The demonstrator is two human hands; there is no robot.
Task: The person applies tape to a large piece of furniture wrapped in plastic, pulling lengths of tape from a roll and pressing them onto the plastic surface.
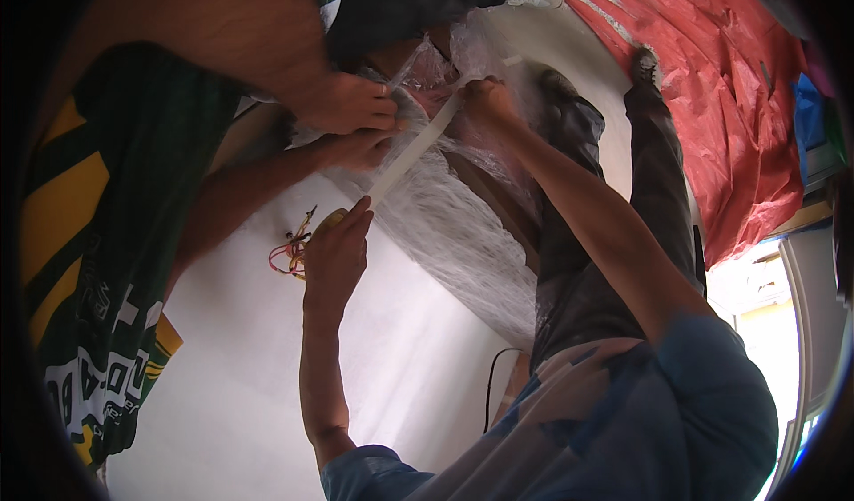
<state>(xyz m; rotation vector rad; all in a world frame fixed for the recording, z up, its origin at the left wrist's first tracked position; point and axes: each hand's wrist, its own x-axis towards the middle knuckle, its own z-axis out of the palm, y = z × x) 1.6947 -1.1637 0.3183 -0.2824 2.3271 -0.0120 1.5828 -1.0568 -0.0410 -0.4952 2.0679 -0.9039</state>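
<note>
And here it is, a strip of pale tape (414, 158) stretched taut on a slant across the middle, running from one of the person's own hands to the other! The left hand (339, 245) has the near end, its grip closed around the tape, with a yellowish edge peeking out by the thumb. Up at the far end, the right hand (489, 101) pinches the strip between bunched fingers, right over the clear film. Below the tape lies a bulky bundle (454, 212) swathed in wrinkled see-through film, a brown edge showing along its side; whether the strip's middle touches that film, I cannot tell. In from the left comes a co-worker in a green and yellow garment (67, 199) — two more hands, the upper one (351, 103) and the lower one (363, 148), close together at the bundle's film, just beside the strip. Down on the white floor (267, 394), a little tangle of red and yellow wires (289, 256) sits near the left hand, while a red plastic sheet (712, 110) spreads in creases over the upper right — well apart from the tape.
</note>
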